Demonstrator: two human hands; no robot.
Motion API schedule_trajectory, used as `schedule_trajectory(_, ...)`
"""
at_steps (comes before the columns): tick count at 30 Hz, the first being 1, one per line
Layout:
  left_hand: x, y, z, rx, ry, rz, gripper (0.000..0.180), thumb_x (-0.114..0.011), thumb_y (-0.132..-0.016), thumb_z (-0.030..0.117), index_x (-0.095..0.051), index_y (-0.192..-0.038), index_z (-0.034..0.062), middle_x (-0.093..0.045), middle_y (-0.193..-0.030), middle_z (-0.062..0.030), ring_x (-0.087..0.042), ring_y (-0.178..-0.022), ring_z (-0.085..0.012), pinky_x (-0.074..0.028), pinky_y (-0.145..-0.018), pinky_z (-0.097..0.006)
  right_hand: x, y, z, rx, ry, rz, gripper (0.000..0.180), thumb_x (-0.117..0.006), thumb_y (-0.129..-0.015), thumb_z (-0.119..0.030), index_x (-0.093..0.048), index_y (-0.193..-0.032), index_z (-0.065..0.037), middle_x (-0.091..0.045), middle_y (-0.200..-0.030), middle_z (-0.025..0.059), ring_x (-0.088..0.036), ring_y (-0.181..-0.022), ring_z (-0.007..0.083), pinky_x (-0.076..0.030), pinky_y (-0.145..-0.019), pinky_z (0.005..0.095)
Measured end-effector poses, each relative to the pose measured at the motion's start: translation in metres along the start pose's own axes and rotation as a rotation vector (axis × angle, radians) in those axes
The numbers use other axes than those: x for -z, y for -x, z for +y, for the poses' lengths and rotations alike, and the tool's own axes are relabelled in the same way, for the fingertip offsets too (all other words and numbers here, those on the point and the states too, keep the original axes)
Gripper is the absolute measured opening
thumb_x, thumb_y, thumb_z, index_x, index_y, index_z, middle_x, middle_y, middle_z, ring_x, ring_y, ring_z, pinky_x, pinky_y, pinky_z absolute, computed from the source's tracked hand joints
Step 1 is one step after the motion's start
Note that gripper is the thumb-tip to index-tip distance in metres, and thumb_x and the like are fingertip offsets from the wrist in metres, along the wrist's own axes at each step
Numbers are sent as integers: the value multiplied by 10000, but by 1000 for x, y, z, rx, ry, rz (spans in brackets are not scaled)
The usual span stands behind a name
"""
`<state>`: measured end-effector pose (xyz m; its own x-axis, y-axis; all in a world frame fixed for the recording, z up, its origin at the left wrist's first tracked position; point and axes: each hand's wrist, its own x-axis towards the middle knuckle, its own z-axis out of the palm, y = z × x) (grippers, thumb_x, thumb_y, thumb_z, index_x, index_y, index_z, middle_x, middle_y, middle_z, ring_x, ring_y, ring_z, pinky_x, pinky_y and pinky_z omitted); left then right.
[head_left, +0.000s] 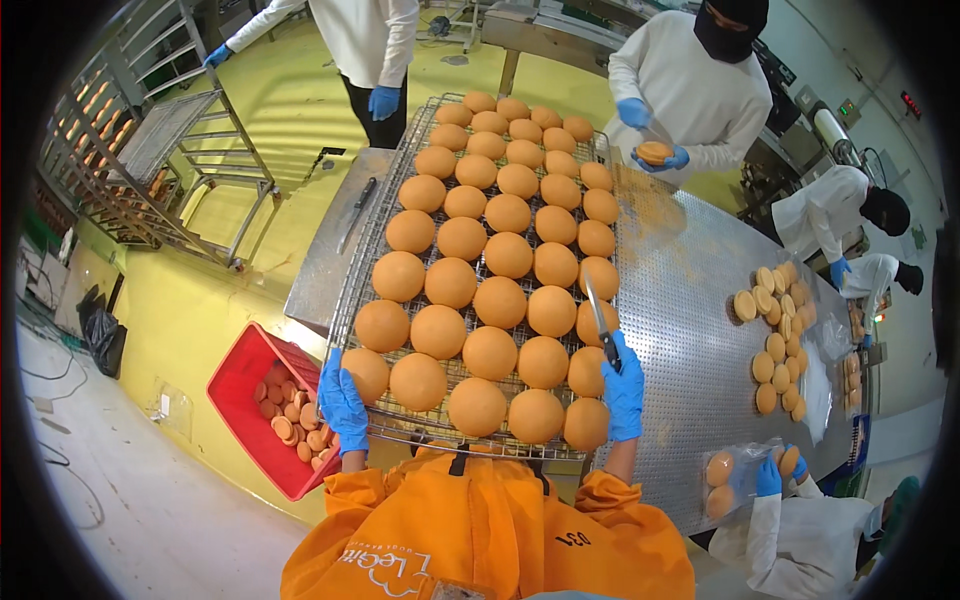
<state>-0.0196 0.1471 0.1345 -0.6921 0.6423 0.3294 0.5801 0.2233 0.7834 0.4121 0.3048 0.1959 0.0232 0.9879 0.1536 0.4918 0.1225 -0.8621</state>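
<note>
A wire rack (345, 310) full of round golden-brown buns (477, 408) spreads out in front of me, its near edge close to my orange apron. My left hand (344, 408), in a blue glove, grips the rack's near left corner, right beside a bun. In my blue-gloved right hand (625, 392) is a knife (604, 330) with a dark handle. Its blade points away from me over the buns on the rack's right side. The fingers under the rack's edge are hidden.
A red crate (240, 400) of flat bun pieces stands left. Another knife (358, 213) lies on the metal table (680, 370). Cut buns (775, 340) are heaped on the right. Co-workers (690, 85) surround the table; a wheeled rack trolley (190, 150) stands far left.
</note>
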Motion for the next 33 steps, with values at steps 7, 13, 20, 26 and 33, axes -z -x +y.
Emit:
schedule_trajectory(7, 17, -12, -29, -20, -9, -106, 467, -289, -1001, 331, -610, -1221, 73, -627, -1146, -138, -569, -1060, -311, -417, -938, -395, -43, -133, -94, -14, 110, 69, 463, -662, -821, -67, -562, -1271, -26, -613, -989, 128, -598, -825, 234, -492, -731, 361)
schedule_trajectory(13, 19, -8, -28, 71, 80, -93, 489, -316, -989, 362, -629, -1191, 46, -628, -1135, -151, -563, -1064, -319, -405, -957, -414, -108, -282, -141, 205, 724, 195, 223, -555, -862, -152, -654, -1039, -61, -655, -1002, 155, -647, -882, 349, -521, -733, 451)
schedule_trajectory(20, 22, -14, -18, 98, -71, -180, 474, -293, -999, 332, -594, -1210, 33, -621, -1148, -136, -551, -1077, -303, -396, -965, -405, -132, -479, -77, 289, 814, 304, 210, -474, -882, -156, -653, -881, -48, -656, -926, 200, -640, -872, 390, -519, -721, 466)
schedule_trajectory(26, 14, -18, -10, 200, -50, -114, 549, -298, -993, 426, -656, -1072, 17, -643, -1080, -143, -570, -1039, -306, -416, -937, -412, -178, -568, -49, 352, 812, 228, 188, -512, -853, -155, -649, -875, -29, -648, -934, 232, -636, -877, 403, -516, -736, 469)
schedule_trajectory(33, 11, -8, -27, 243, -62, -75, 603, -288, -985, 485, -670, -1020, 19, -659, -1025, -123, -584, -994, -289, -422, -914, -409, -224, -590, -55, 366, 851, 98, 201, -522, -837, -147, -654, -869, 1, -640, -931, 247, -631, -888, 412, -510, -731, 466)
